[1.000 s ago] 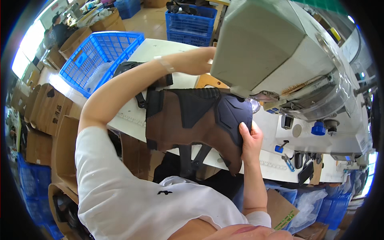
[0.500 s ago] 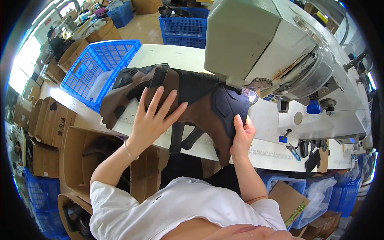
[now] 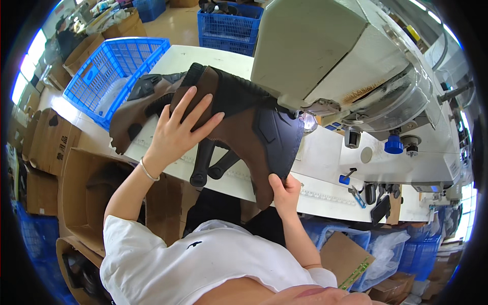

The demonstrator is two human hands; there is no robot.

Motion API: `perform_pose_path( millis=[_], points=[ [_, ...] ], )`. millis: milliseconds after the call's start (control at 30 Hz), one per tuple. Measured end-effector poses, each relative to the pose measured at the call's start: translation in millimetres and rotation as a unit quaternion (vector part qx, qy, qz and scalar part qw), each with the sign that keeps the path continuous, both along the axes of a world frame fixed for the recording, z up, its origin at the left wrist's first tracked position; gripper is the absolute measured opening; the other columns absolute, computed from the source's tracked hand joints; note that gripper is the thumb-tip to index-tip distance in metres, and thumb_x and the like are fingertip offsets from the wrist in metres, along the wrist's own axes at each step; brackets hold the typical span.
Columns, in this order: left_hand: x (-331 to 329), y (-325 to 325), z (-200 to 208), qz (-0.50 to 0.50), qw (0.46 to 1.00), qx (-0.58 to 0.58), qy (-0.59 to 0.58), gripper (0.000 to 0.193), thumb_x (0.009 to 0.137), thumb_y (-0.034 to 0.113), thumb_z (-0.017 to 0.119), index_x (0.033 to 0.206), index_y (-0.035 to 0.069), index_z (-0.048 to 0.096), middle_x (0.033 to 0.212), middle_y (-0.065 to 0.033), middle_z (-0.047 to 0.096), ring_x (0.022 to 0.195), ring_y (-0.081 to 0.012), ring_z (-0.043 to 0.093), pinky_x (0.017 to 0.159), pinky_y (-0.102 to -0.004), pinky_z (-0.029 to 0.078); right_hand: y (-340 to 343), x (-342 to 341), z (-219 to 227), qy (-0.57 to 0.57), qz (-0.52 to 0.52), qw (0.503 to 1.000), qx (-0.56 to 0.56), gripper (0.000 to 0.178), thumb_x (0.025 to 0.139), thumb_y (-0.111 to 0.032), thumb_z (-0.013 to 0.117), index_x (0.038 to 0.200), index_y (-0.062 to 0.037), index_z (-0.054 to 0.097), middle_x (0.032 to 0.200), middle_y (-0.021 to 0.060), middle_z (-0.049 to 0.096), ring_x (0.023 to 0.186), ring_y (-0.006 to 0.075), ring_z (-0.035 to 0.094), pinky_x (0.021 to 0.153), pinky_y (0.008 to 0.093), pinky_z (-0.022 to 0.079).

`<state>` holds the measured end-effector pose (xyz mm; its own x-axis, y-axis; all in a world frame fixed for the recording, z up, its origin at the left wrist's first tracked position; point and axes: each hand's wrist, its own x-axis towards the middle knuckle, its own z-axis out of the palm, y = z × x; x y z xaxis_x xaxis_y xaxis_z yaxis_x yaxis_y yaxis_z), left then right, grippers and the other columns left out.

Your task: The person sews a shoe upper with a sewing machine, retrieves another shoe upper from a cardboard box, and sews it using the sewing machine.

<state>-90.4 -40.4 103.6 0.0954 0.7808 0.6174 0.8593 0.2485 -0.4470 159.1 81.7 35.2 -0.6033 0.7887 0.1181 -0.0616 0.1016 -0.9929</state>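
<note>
A brown-and-black leather-like sewn piece [image 3: 236, 133] with raised dark panels stretches across the white table, its far-right edge beside the sewing machine head [image 3: 305, 56]. I cannot tell what article it is. My left hand [image 3: 178, 129] lies flat on its brown part, fingers spread. With thumb on top, my right hand [image 3: 285, 195] pinches the lower corner of the dark panel; its other fingers are partly hidden. Two black strap-like parts [image 3: 203, 160] hang below the piece over the table's near edge. The machine's light glows at the panel's edge; the needle is hidden.
A blue crate [image 3: 91, 76] stands beyond the table's left end. Cardboard boxes [image 3: 76, 188] are at my left. Blue-handled snips [image 3: 358, 197] and a black phone-like object [image 3: 380, 209] lie right on the white table [image 3: 211, 58]. Blue bins with plastic bags stand below.
My right hand has slid down the dark panel's edge to its lower corner. The piece has bunched up more under my left hand. The whole view has shifted slightly.
</note>
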Motion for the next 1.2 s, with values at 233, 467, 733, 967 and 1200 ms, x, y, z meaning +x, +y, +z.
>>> perform_pose_path(
  millis=[233,467,733,967,1200],
  points=[
    [-1,2,17,-0.009,0.998,-0.038,-0.048,0.054,0.069,0.012,0.065,0.121,0.027,0.056,0.136,-0.0064,0.045,0.127,-0.0315,0.040,0.074,-0.0368,0.047,3,-6,3,0.049,-0.019,0.998,-0.029,0.013,0.087,-0.012,0.061,0.080,-0.0002,0.061,0.067,-0.0070,0.051,0.062,0.0018,0.041,0.054,0.0195,0.032],
    [-10,16,41,-0.059,0.984,-0.088,-0.142,0.070,0.054,0.011,0.075,0.122,0.020,0.056,0.138,-0.0068,0.042,0.130,-0.0294,0.035,0.083,-0.0393,0.046,16,-20,20,0.082,-0.022,0.994,-0.068,0.018,0.090,-0.015,0.058,0.079,-0.0012,0.061,0.070,-0.0069,0.053,0.064,0.0017,0.043,0.056,0.0191,0.033],
    [-38,46,48,-0.091,0.974,-0.123,-0.169,0.062,0.058,0.004,0.072,0.117,0.017,0.058,0.133,-0.0047,0.047,0.129,-0.0247,0.037,0.087,-0.0366,0.046,37,-37,36,0.107,-0.017,0.987,-0.118,0.017,0.090,-0.016,0.059,0.079,-0.0030,0.061,0.073,-0.0059,0.055,0.065,0.0018,0.044,0.057,0.0186,0.034],
    [-72,82,43,-0.110,0.963,-0.160,-0.185,0.066,0.061,0.000,0.068,0.122,0.023,0.057,0.133,-0.0031,0.049,0.128,-0.0247,0.038,0.089,-0.0369,0.046,44,-38,48,0.117,-0.011,0.978,-0.172,0.014,0.089,-0.014,0.059,0.093,-0.0015,0.063,0.083,-0.0005,0.062,0.069,0.0039,0.053,0.061,0.0182,0.041],
    [-95,107,27,-0.121,0.952,-0.192,-0.206,0.063,0.069,-0.005,0.062,0.125,0.025,0.054,0.136,-0.0020,0.046,0.130,-0.0259,0.037,0.093,-0.0381,0.044,46,-42,47,0.107,-0.015,0.983,-0.150,0.008,0.088,-0.012,0.059,0.087,-0.0045,0.063,0.073,-0.0078,0.054,0.061,-0.0006,0.042,0.053,0.0165,0.029]
  ],
)
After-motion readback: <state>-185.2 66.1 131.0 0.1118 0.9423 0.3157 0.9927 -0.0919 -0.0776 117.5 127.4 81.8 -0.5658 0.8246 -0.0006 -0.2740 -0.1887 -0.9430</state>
